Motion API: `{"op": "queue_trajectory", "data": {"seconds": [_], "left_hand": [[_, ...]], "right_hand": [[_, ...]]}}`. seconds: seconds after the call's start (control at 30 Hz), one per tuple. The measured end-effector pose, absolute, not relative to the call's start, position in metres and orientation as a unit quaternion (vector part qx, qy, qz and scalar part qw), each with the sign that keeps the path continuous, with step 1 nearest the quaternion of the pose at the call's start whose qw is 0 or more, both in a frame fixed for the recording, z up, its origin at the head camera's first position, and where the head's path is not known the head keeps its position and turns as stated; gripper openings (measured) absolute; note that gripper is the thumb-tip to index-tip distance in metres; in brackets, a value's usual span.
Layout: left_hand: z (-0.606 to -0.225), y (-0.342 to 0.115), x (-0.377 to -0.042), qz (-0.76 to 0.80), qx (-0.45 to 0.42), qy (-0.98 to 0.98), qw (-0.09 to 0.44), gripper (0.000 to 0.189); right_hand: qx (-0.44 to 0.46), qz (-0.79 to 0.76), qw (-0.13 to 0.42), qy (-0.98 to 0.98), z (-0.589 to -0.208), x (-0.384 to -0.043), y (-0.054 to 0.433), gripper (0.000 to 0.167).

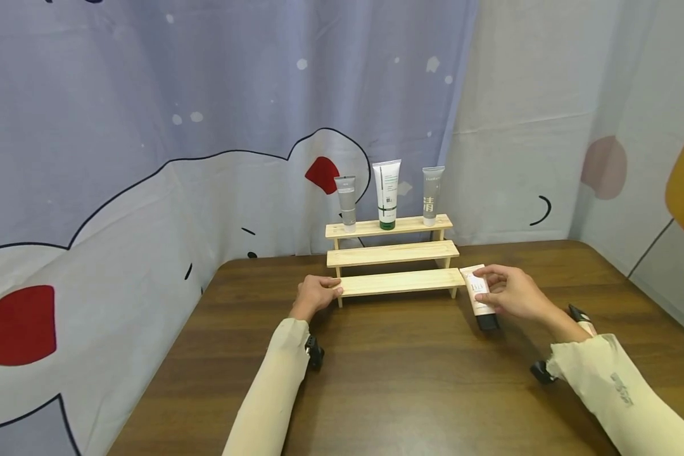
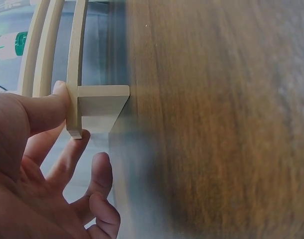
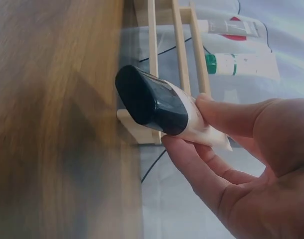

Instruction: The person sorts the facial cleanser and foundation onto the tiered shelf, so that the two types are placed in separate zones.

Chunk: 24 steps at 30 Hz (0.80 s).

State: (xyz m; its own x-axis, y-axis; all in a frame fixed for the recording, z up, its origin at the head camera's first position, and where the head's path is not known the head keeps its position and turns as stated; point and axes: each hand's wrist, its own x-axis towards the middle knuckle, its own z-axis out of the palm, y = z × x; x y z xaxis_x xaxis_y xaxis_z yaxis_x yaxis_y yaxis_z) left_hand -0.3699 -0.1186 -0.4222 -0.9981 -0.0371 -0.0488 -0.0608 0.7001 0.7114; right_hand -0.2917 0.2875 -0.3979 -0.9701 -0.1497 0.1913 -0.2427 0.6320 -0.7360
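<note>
My right hand pinches a pale pink squeeze tube with a black cap between thumb and fingers. The tube is tilted, cap down, beside the right end of the lowest step of a three-step wooden rack. At that step's left end, my left hand grips the board, thumb on top and a fingertip at its underside in the left wrist view. Along the top step stand a small grey tube, a white tube with a green cap and a grey tube with a white cap.
Another tube with a black cap lies on the brown table, partly hidden by my right forearm. A patterned curtain hangs close behind the rack, and more cloth borders the table's right side.
</note>
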Motion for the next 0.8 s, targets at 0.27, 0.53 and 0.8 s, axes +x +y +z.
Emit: {"op": "queue_trajectory", "data": {"seconds": [0.27, 0.53, 0.8], "left_hand": [[-0.425, -0.119, -0.37, 0.387, -0.026, 0.921, 0.013, 0.027], [-0.426, -0.119, -0.371, 0.394, -0.007, 0.919, 0.006, 0.027], [-0.424, -0.119, -0.371, 0.394, -0.005, 0.919, 0.002, 0.027]], "right_hand": [[0.11, 0.451, 0.063, -0.884, -0.393, -0.296, 0.269, 0.046], [0.11, 0.477, 0.084, -0.868, -0.389, -0.301, 0.255, 0.046], [0.107, 0.479, 0.1, -0.865, -0.385, -0.307, 0.243, 0.045]]}}
